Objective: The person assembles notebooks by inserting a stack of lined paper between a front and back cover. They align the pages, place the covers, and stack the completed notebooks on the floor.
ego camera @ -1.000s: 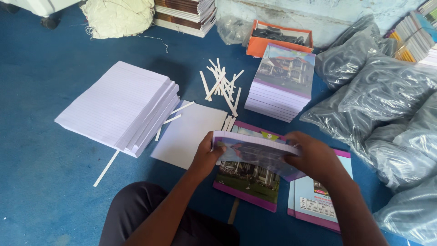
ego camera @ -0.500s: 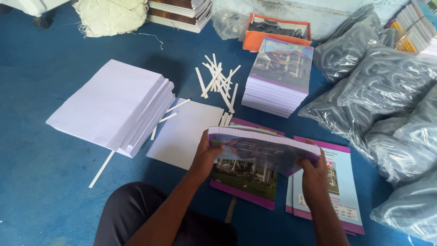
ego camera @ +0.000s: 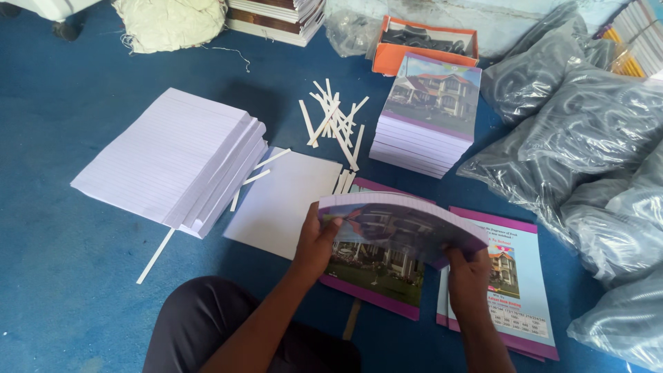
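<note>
Your left hand [ego camera: 316, 242] and right hand [ego camera: 468, 273] each pinch an end of the notebook [ego camera: 400, 224] | it has lifted and bowed above the printed covers [ego camera: 514, 290] on the floor | the lined-paper stack [ego camera: 173, 159] lies untouched.

Notebook [ego camera: 400, 224] held in both hands: paper block, glossy printed cover, bent smoothly. Stack of notebooks [ego camera: 428, 114]: same glossy covers, matt white page edges. Ruled sheets [ego camera: 173, 159]: matt paper, smooth. Strips [ego camera: 335, 124]: plain white paper or card, matt. Bags [ego camera: 587, 138]: thin grey plastic, shiny, crinkled. Floor [ego camera: 62, 262]: blue, matt, slightly rough. Bundle [ego camera: 169, 24]: coarse off-white cloth, frayed threads.
</note>
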